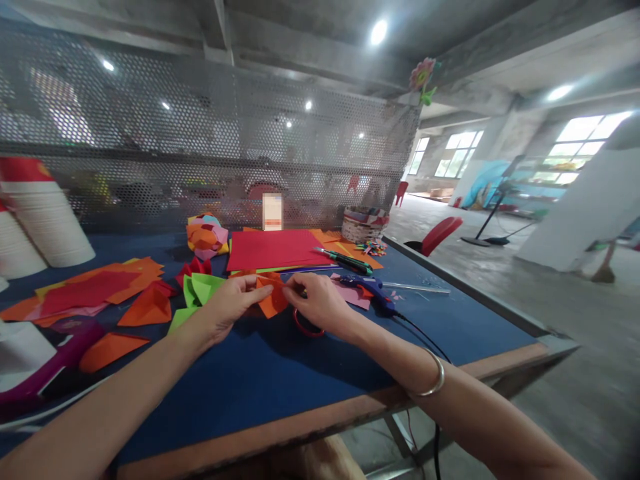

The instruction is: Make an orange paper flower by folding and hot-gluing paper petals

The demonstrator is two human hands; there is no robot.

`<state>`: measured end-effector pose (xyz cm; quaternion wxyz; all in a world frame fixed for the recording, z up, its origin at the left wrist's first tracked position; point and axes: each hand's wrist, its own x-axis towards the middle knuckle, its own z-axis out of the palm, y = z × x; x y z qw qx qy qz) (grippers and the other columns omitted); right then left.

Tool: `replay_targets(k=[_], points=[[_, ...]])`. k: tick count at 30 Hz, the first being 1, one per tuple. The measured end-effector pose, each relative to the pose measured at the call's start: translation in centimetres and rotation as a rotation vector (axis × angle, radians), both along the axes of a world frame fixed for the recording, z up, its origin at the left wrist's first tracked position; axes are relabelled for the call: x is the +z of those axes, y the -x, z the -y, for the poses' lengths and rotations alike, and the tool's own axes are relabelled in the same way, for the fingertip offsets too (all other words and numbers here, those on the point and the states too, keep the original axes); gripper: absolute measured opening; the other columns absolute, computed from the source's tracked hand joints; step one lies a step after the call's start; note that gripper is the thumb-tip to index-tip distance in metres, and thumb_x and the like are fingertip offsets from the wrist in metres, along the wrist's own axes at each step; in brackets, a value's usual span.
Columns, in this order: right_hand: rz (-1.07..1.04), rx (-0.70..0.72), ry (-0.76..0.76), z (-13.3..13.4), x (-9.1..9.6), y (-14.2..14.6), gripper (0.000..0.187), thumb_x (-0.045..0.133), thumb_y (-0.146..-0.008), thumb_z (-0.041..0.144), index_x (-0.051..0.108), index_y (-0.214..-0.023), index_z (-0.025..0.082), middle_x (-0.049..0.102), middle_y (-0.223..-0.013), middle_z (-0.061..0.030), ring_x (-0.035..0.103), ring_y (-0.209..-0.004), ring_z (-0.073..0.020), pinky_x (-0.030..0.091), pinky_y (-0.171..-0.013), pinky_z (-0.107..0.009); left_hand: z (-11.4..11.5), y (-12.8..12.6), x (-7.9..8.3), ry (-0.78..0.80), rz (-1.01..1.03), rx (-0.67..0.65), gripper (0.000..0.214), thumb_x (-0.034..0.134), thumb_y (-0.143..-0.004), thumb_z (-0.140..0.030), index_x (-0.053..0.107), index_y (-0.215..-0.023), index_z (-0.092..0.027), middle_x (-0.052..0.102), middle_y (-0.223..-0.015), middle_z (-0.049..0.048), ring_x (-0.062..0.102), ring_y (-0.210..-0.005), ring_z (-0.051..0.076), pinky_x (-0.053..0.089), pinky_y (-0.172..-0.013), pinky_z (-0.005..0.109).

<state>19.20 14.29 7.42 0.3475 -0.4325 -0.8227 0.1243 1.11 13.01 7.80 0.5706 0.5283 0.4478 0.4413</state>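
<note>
An orange piece of folded paper (273,303) is held above the blue table between my two hands. My left hand (233,303) pinches its left side with thumb and fingers. On the other side, my right hand (317,300) has its fingers closed on the paper's right edge. Just below the right hand lie red-handled scissors (307,327), partly covered by that hand. Green folded paper pieces (203,290) are beside my left hand. To the right of my right hand rests a blue glue gun (383,297) with its black cord, near a pink paper scrap (353,293).
Red paper sheets (275,248) are stacked at the back, with a green cutter knife (345,260) on them. A woven basket (365,223), a paper ball (206,237) and stacked paper cups (45,213) stand around. Orange and red sheets (95,290) lie left. A perforated metal screen (300,147) rises behind.
</note>
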Motion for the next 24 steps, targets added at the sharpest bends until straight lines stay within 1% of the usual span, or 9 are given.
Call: replay_targets(k=[3,5,8,9,12,14,17,19,24], points=[[-0.03,0.016,0.012,0.0,0.0,0.0,0.029,0.049,-0.094,0.029,0.063,-0.072,0.017,0.063,-0.065,-0.0006,0.052,-0.059,-0.0111,0.032,-0.058,-0.024,-0.1,0.0,0.0,-0.068,-0.015,0.092,0.043,0.087,-0.047,-0.046,0.071,-0.072,-0.016,0.072,-0.069,0.0033,0.063,-0.063,0.016,0.051,-0.067,0.029],[-0.099,0.011,0.014,-0.1,0.0,0.0,0.033,0.042,-0.098,0.03,0.063,-0.077,0.017,0.065,-0.07,-0.0017,0.055,-0.062,-0.0118,0.035,-0.059,-0.024,-0.3,0.2,-0.1,-0.117,-0.04,0.141,0.041,0.088,-0.045,-0.046,0.07,-0.068,-0.017,0.073,-0.069,0.0038,0.064,-0.064,0.017,0.051,-0.068,0.03],[-0.238,0.028,0.032,-0.3,-0.1,0.0,0.018,0.045,-0.093,0.016,0.063,-0.094,0.016,0.068,-0.081,-0.0026,0.06,-0.071,-0.0121,0.04,-0.064,-0.023,-0.4,0.3,-0.1,-0.153,-0.073,0.167,0.042,0.087,-0.046,-0.045,0.071,-0.072,-0.017,0.075,-0.073,0.0048,0.066,-0.071,0.02,0.051,-0.073,0.031],[-0.267,0.039,0.051,-0.4,-0.2,0.0,0.017,0.047,-0.09,0.012,0.062,-0.097,0.016,0.069,-0.081,-0.0024,0.062,-0.072,-0.0121,0.042,-0.065,-0.023,-0.5,0.3,-0.1,-0.159,-0.084,0.172,0.042,0.086,-0.046,-0.046,0.071,-0.073,-0.017,0.075,-0.074,0.0051,0.067,-0.072,0.02,0.05,-0.074,0.031],[-0.311,0.068,0.11,-0.5,-0.2,-0.1,0.017,0.052,-0.084,0.007,0.062,-0.094,0.016,0.07,-0.081,-0.0023,0.065,-0.075,-0.0122,0.046,-0.069,-0.024,-0.5,0.4,-0.2,-0.17,-0.108,0.175,0.041,0.085,-0.049,-0.047,0.071,-0.072,-0.017,0.074,-0.073,0.0051,0.067,-0.073,0.021,0.05,-0.073,0.03],[-0.327,0.079,0.136,-0.5,-0.2,-0.2,0.015,0.058,-0.081,0.008,0.063,-0.092,0.016,0.07,-0.08,-0.0016,0.065,-0.074,-0.0122,0.047,-0.07,-0.025,-0.5,0.4,-0.2,-0.17,-0.105,0.166,0.039,0.085,-0.049,-0.045,0.071,-0.071,-0.017,0.074,-0.071,0.0042,0.066,-0.071,0.019,0.05,-0.072,0.029],[-0.345,0.091,0.178,-0.5,-0.1,-0.3,0.017,0.066,-0.076,0.01,0.063,-0.092,0.016,0.068,-0.073,0.001,0.063,-0.067,-0.0113,0.047,-0.067,-0.024,-0.5,0.4,-0.1,-0.158,-0.062,0.142,0.036,0.087,-0.05,-0.04,0.071,-0.071,-0.017,0.073,-0.069,0.0028,0.064,-0.068,0.017,0.049,-0.071,0.029],[-0.365,0.103,0.201,-0.7,-0.2,-0.4,0.018,0.068,-0.076,0.012,0.063,-0.093,0.016,0.067,-0.072,0.0013,0.062,-0.066,-0.0108,0.047,-0.066,-0.024,-0.4,0.3,0.0,-0.121,-0.004,0.111,0.034,0.088,-0.051,-0.036,0.071,-0.072,-0.016,0.072,-0.069,0.0027,0.064,-0.067,0.017,0.049,-0.071,0.029],[-0.35,0.191,0.207,-1.0,-0.7,-0.1,0.022,0.073,-0.077,0.027,0.064,-0.093,0.014,0.066,-0.074,0.0006,0.057,-0.063,-0.0096,0.044,-0.06,-0.022,0.0,0.3,0.6,0.058,0.151,-0.073,0.026,0.085,-0.059,-0.031,0.071,-0.073,-0.015,0.072,-0.073,0.0053,0.065,-0.071,0.016,0.049,-0.07,0.025]])
